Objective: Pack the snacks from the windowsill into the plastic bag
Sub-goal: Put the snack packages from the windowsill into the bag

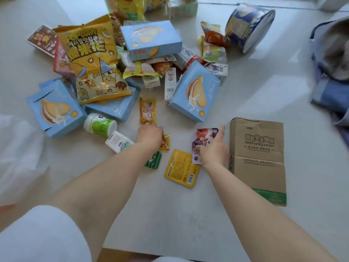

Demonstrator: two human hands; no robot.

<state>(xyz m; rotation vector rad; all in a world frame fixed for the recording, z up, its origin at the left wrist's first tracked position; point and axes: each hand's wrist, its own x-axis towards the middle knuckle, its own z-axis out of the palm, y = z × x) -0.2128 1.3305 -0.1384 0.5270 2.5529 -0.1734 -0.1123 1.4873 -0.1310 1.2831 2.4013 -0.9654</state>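
A pile of snacks covers the white windowsill [188, 214]: a yellow popcorn bag [92, 61], several blue biscuit boxes [196, 91] and many small packets. My left hand [150, 136] grips a small gold-orange packet [166, 142], just below a long orange sachet [147, 110]. My right hand [213, 148] pinches a purple-and-white packet [204, 137] between thumb and fingers. A yellow flat packet [182, 168] and a small green packet [154, 160] lie between my wrists. The translucent plastic bag [18, 157] lies at the left edge.
A brown cardboard socket box [257, 159] lies flat just right of my right hand. A white-green tub [100, 124] and a small white carton [119, 141] lie left of my left hand. A blue round tin [249, 27] lies tipped at the back right; fabric [332, 72] is heaped at the right edge.
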